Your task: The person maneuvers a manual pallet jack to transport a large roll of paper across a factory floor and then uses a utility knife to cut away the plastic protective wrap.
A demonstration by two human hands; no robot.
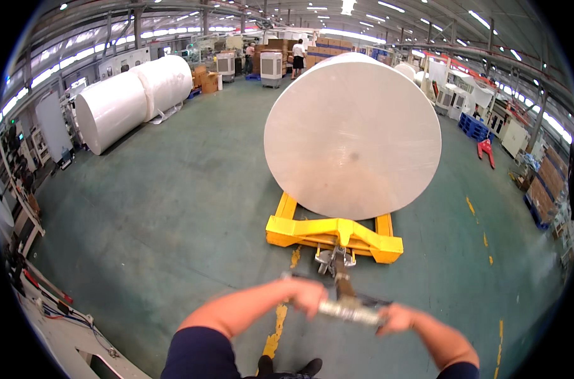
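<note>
My left hand (308,296) and my right hand (397,318) are both closed on the handlebar (350,312) of a yellow pallet truck (318,231). The bar lies crosswise in front of me, wrapped in something pale, and its shaft (344,284) runs forward to the truck's steering wheels (333,260). On the truck's forks rests a huge white paper roll (353,139), its round flat end facing me. The roll hides most of the forks and whatever is right behind it. My hands look slightly smeared by motion.
Two large white rolls (113,112) lie end to end on the floor at the left. A machine frame (59,335) edges the near left. At the right are a red pallet jack (485,153), blue pallets (474,128) and stacked cartons (548,180). Two people (298,58) stand far back near boxes.
</note>
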